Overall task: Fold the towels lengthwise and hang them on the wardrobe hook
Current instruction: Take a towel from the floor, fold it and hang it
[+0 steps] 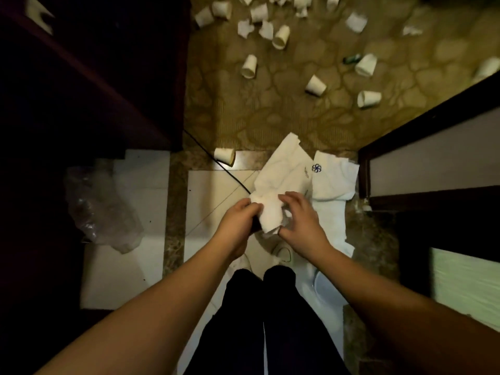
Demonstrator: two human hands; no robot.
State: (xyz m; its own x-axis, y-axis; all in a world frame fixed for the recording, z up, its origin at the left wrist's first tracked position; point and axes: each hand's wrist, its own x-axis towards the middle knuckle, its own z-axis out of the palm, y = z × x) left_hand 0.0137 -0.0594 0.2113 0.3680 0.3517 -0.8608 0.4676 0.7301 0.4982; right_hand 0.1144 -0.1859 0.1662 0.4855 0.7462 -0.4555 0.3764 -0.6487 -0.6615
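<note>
I look straight down at a white towel (273, 209) held bunched between both hands above the floor. My left hand (238, 223) pinches its left edge. Fingers of my right hand (303, 226) curl over its right side, thumb under the lower corner. The towel's upper part (281, 169) hangs away toward the carpet. A second white towel (332, 180) with a blue flower emblem (316, 168) lies flat on the floor to the right. The dark wardrobe (89, 77) fills the left; no hook is visible.
Several white paper cups (281, 36) lie scattered on the patterned carpet ahead, one cup (224, 156) at the tile edge beside a black cable (216, 161). A crumpled clear plastic bag (102, 209) lies left. A dark-framed door (422, 163) stands right. My legs (270, 320) are below.
</note>
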